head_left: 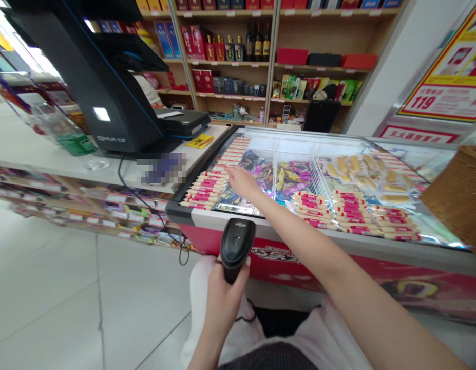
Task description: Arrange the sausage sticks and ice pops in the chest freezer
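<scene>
My left hand (222, 295) is closed around the grip of a black handheld barcode scanner (236, 245), held upright in front of the red chest freezer (338, 267). My right hand (241, 181) reaches out over the freezer's glass lid, fingers stretched toward a row of red-and-white wrapped ice bars (207, 187) at the lid's left side. It holds nothing. Under the glass lie purple and yellow ice-cream packets (284, 177).
A black checkout terminal (102, 87) stands on the white counter (49, 154) at left, its cable (145, 205) hanging down. More wrapped bars (353, 213) lie on the freezer's right. A wicker basket (459, 195) is at far right. Shelves of bottles and boxes (238, 51) line the back wall.
</scene>
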Demonstrator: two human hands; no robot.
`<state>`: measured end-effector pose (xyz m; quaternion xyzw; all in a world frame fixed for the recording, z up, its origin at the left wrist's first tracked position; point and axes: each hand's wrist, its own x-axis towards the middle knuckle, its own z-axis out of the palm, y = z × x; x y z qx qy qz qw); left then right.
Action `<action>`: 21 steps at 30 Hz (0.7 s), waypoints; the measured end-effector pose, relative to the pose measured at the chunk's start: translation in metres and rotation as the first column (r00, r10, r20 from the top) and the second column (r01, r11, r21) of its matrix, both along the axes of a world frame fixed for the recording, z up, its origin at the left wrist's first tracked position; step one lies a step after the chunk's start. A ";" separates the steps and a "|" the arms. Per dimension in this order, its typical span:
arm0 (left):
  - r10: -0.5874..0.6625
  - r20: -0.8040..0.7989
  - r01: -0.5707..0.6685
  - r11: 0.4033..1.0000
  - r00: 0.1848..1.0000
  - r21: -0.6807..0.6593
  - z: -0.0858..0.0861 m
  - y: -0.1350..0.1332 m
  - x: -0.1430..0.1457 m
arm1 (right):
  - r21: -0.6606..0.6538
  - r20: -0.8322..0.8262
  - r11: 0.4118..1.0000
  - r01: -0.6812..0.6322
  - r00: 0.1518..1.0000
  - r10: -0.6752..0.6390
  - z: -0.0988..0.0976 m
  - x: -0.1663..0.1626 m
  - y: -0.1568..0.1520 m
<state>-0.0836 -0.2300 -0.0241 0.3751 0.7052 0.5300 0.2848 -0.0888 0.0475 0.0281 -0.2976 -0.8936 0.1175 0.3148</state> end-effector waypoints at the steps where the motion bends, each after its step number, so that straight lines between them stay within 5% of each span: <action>1: -0.002 0.001 0.002 1.000 1.000 -0.003 0.000 -0.001 -0.002 | -0.009 0.023 1.000 0.016 1.000 -0.016 -0.001 -0.004 0.004; 10: -0.002 -0.019 0.002 1.000 1.000 0.003 0.005 0.001 -0.002 | -0.102 -0.056 0.990 0.099 0.993 -0.105 -0.004 0.006 0.004; 21: 0.003 -0.047 -0.003 1.000 0.999 -0.004 0.008 0.009 0.014 | -0.217 -0.355 0.975 0.056 0.926 -0.132 -0.017 0.123 -0.077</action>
